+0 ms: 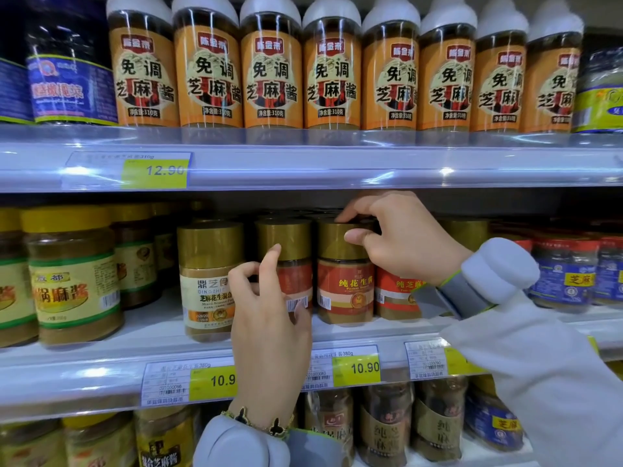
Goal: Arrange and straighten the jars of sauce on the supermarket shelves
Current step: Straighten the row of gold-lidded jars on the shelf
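Gripping one gold-lidded jar, apparently.

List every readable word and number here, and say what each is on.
"免调芝麻酱": orange bottles, top shelf.
"12.90": yellow price tag.
"10.90": price tag.
"纯花生酱": red-label jar gripped by the right hand.
"DINGZHI": cream-label jar.
Barcode digits and small print: too small.

Three tiers of pale grey supermarket shelving fill the view, each front edge a clear plastic rail. Yellow price tags sit in the rails. Overhead light glares off the plastic.
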A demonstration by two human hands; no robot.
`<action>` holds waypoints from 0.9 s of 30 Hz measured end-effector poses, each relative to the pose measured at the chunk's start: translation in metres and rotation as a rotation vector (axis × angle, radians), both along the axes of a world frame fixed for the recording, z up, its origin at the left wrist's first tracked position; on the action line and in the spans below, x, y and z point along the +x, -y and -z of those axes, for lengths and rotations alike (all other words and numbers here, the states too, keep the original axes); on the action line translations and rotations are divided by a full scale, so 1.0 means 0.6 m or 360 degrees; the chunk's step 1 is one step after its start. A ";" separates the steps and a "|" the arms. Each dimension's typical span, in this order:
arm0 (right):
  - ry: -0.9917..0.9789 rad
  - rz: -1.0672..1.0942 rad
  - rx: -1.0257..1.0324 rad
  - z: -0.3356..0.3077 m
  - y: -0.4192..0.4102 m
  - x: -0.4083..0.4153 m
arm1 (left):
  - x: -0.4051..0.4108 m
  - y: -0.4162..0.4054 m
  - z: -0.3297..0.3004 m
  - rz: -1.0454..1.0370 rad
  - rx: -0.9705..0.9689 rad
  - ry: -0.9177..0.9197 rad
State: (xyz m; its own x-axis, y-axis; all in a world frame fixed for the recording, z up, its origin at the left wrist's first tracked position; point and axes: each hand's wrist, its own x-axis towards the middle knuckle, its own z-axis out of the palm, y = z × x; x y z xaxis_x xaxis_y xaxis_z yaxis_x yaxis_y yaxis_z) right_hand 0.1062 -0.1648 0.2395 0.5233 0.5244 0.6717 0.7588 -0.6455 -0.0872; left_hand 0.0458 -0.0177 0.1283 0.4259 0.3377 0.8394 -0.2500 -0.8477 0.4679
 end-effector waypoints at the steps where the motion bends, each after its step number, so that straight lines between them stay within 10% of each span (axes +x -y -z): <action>1: -0.0005 0.0008 0.0007 0.000 0.001 0.000 | 0.000 0.000 0.000 -0.0005 0.0005 0.0001; 27: 0.0152 0.0028 0.0047 0.000 -0.007 -0.006 | -0.001 -0.001 -0.002 -0.0003 0.0022 -0.0033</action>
